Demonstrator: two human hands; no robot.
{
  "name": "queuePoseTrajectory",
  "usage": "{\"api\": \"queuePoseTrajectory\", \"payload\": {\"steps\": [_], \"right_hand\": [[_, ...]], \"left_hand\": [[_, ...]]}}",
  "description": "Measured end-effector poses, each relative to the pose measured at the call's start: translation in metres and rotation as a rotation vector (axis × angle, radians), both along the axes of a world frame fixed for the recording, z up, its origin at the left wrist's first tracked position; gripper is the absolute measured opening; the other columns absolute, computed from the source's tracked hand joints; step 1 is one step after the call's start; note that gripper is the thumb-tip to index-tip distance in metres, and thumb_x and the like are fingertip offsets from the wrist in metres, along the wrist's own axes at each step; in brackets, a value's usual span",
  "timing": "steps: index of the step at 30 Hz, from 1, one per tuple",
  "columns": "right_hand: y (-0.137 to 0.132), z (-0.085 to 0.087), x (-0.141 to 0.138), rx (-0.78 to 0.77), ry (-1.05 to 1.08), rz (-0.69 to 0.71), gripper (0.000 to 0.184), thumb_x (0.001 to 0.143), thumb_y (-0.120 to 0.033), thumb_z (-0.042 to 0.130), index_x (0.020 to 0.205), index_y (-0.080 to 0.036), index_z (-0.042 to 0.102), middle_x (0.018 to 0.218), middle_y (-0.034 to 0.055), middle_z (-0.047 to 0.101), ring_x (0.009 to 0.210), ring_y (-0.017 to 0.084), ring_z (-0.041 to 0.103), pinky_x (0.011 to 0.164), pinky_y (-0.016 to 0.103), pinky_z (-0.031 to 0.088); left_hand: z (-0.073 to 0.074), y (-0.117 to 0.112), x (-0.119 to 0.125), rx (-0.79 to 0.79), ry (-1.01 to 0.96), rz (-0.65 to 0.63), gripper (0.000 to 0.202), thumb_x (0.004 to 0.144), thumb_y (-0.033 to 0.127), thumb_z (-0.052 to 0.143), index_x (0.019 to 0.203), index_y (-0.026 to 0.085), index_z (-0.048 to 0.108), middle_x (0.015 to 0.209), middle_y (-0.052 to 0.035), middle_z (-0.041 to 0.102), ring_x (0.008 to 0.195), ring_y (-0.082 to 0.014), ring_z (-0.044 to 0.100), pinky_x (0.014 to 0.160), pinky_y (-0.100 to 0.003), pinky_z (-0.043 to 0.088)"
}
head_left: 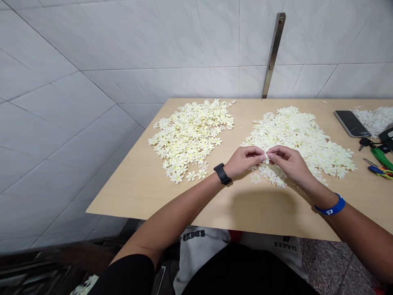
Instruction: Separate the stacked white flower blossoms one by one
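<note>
1. At the far left, the bare end of the counter [132,196] meets a white tiled wall [67,123]. A blossom flicked that way by a careless sweep could slide off the edge.
2. Next comes the left heap of cream artificial blossoms [190,139]. Your black wristwatch [222,173] sits just beside its stray outer blossoms, so moving your arm low could drag them out of the heap.
3. At the centre, your left hand [242,161] and right hand [287,164] meet, both grips closed in a tight pinch on one small cream blossom [267,159], which your fingers largely hide. Too loose a hold could drop it into the heap below, while too hard a squeeze could crease its petals.
4. Right under your hands lies the larger right heap of cream blossoms [299,139]. Your blue wristband [331,206] passes close to its lower edge and could catch petals.
5. At the far right lie a phone [351,123], a white shredded pile [374,121], keys [365,143], and blue-and-yellow-handled scissors [379,171]. Reaching across blindly could knock them or nick your hand on the scissors.
</note>
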State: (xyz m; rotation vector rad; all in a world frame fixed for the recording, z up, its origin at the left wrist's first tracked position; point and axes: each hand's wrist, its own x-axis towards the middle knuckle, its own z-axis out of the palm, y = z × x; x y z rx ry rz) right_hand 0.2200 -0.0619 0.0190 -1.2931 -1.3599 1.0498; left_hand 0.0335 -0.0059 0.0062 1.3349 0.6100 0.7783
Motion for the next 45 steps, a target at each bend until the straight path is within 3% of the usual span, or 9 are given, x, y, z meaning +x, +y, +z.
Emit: {"api": "queuePoseTrajectory", "payload": {"steps": [8, 12, 17, 21, 24, 28, 33, 38, 45], "right_hand": [[0.001, 0.002, -0.002, 0.000, 0.068, 0.040, 0.028, 0.080, -0.045, 0.079, 0.090, -0.021, 0.072, 0.078, 0.0026, 0.070, 0.074, 0.017, 0.066, 0.074, 0.032, 0.057], [0.001, 0.003, 0.002, 0.035, -0.003, 0.009, 0.027, 0.081, -0.043, 0.077, 0.096, -0.021, 0.071, 0.083, 0.0043, 0.071, 0.078, 0.019, 0.068, 0.075, 0.036, 0.059], [0.012, 0.005, 0.036, 0.342, -0.516, -0.308, 0.027, 0.090, -0.032, 0.064, 0.113, -0.021, 0.071, 0.101, 0.0104, 0.074, 0.088, 0.024, 0.069, 0.083, 0.043, 0.057], [0.021, 0.003, 0.059, 0.394, -0.632, -0.469, 0.024, 0.093, -0.031, 0.058, 0.108, -0.021, 0.073, 0.101, 0.0120, 0.074, 0.083, 0.025, 0.068, 0.075, 0.042, 0.058], [0.021, 0.000, 0.057, 0.477, -0.682, -0.409, 0.021, 0.095, -0.030, 0.056, 0.102, -0.022, 0.073, 0.101, 0.0114, 0.075, 0.085, 0.025, 0.069, 0.079, 0.043, 0.057], [0.013, -0.003, 0.039, 0.618, -0.777, -0.092, 0.022, 0.097, -0.032, 0.057, 0.109, -0.022, 0.073, 0.110, 0.0126, 0.075, 0.107, 0.030, 0.069, 0.097, 0.049, 0.054], [0.012, -0.017, 0.030, 0.567, -1.002, 0.291, 0.046, 0.092, -0.045, 0.069, 0.134, -0.026, 0.066, 0.153, 0.0117, 0.056, 0.144, 0.039, 0.047, 0.117, 0.065, 0.035], [0.024, -0.033, 0.043, 0.496, -1.016, 0.203, 0.040, 0.098, -0.033, 0.058, 0.137, -0.026, 0.064, 0.153, 0.0126, 0.056, 0.144, 0.036, 0.049, 0.116, 0.065, 0.037], [0.021, -0.020, 0.039, 0.570, -0.797, -0.013, 0.032, 0.098, -0.034, 0.059, 0.126, -0.024, 0.070, 0.137, 0.0118, 0.068, 0.129, 0.031, 0.062, 0.111, 0.055, 0.048]], "left_hand": [[-0.003, 0.000, 0.001, 0.015, 0.043, 0.049, 0.042, 0.072, 0.048, 0.083, 0.085, 0.011, 0.068, 0.072, -0.0016, 0.063, 0.064, -0.0087, 0.058, 0.064, -0.024, 0.049], [0.001, 0.003, -0.004, 0.167, 0.132, 0.089, 0.030, 0.084, 0.041, 0.074, 0.094, 0.013, 0.070, 0.080, -0.0043, 0.068, 0.068, -0.0110, 0.060, 0.067, -0.026, 0.050], [0.010, 0.033, -0.041, 0.760, 0.653, 0.468, 0.018, 0.095, 0.025, 0.055, 0.102, 0.018, 0.070, 0.111, -0.0095, 0.072, 0.104, -0.0224, 0.062, 0.099, -0.042, 0.049], [0.004, 0.067, -0.077, 0.739, 1.121, 0.630, 0.026, 0.092, 0.024, 0.058, 0.113, 0.016, 0.069, 0.142, -0.0170, 0.058, 0.131, -0.0361, 0.049, 0.113, -0.057, 0.037], [-0.007, 0.084, -0.091, 0.685, 1.281, 0.631, 0.029, 0.092, 0.025, 0.056, 0.117, 0.015, 0.067, 0.137, -0.0196, 0.060, 0.130, -0.0394, 0.047, 0.109, -0.059, 0.039], [-0.014, 0.095, -0.096, 0.728, 1.225, 0.645, 0.023, 0.093, 0.019, 0.049, 0.100, 0.015, 0.071, 0.116, -0.0179, 0.066, 0.117, -0.0341, 0.053, 0.106, -0.050, 0.042], [-0.012, 0.099, -0.096, 0.699, 1.103, 0.676, 0.021, 0.090, 0.013, 0.050, 0.091, 0.016, 0.070, 0.110, -0.0150, 0.066, 0.108, -0.0291, 0.058, 0.105, -0.044, 0.046], [-0.012, 0.099, -0.095, 0.658, 0.917, 0.738, 0.023, 0.086, 0.010, 0.055, 0.102, 0.015, 0.070, 0.111, -0.0110, 0.069, 0.098, -0.0224, 0.064, 0.096, -0.037, 0.052], [-0.009, 0.092, -0.092, 0.641, 0.799, 0.743, 0.025, 0.088, 0.015, 0.055, 0.108, 0.016, 0.070, 0.097, -0.0069, 0.074, 0.091, -0.0203, 0.067, 0.091, -0.035, 0.053]]}}
